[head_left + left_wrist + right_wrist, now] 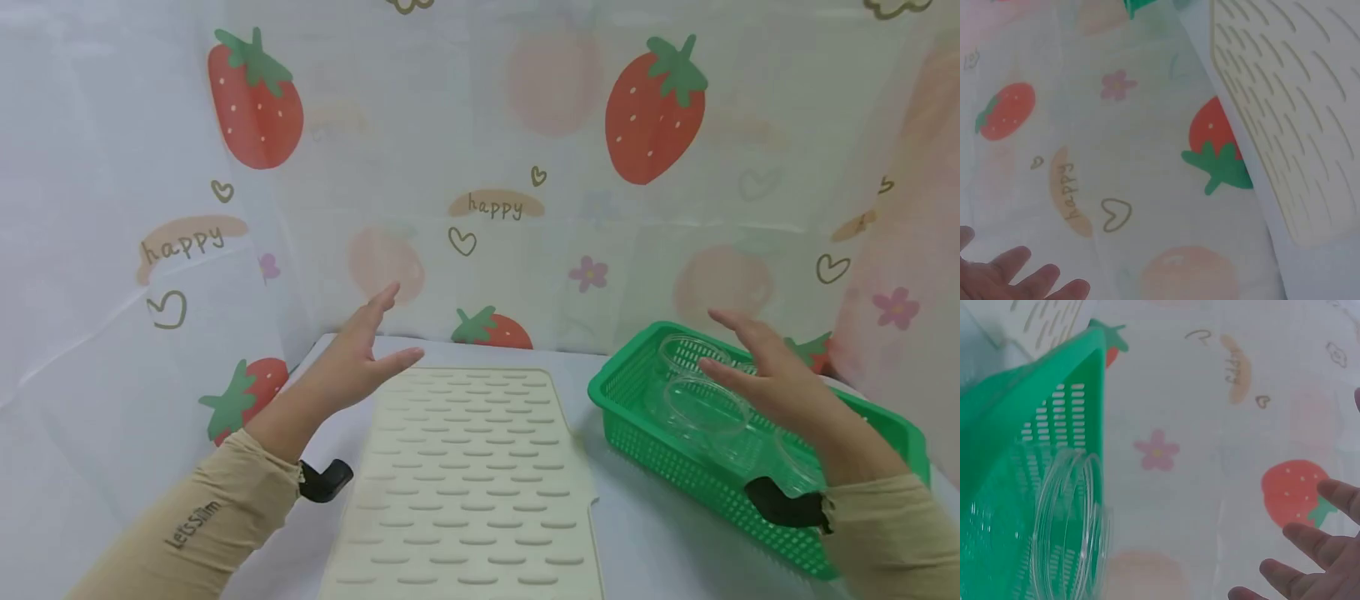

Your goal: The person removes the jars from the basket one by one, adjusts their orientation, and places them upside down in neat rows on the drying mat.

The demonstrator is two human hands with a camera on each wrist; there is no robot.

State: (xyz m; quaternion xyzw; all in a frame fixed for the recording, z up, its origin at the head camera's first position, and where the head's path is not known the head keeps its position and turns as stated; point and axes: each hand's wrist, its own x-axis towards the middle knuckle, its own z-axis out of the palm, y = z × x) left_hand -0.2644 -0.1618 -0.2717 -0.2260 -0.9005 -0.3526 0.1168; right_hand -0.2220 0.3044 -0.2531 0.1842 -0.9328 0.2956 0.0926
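Note:
My left hand [348,358] is raised over the left edge of a cream ridged mat [480,483], fingers extended and nothing held. On the right, my other hand [780,392] hovers above a green plastic basket [637,450], its fingers straight and thumb apart. Inside the basket lie several clear round containers [705,404], partly hidden behind the right hand and forearm. The right wrist view shows the rim of one clear container [1072,525] close to the basket wall. Spread fingertips of the left hand [1016,278] show at the lower left of its wrist view.
A white table surface [637,517] lies under the mat and basket. Behind it hangs a pale curtain [465,125] printed with strawberries, hearts and the word "happy", which also closes off both sides. A black wrist strap [326,482] sits at the left sleeve.

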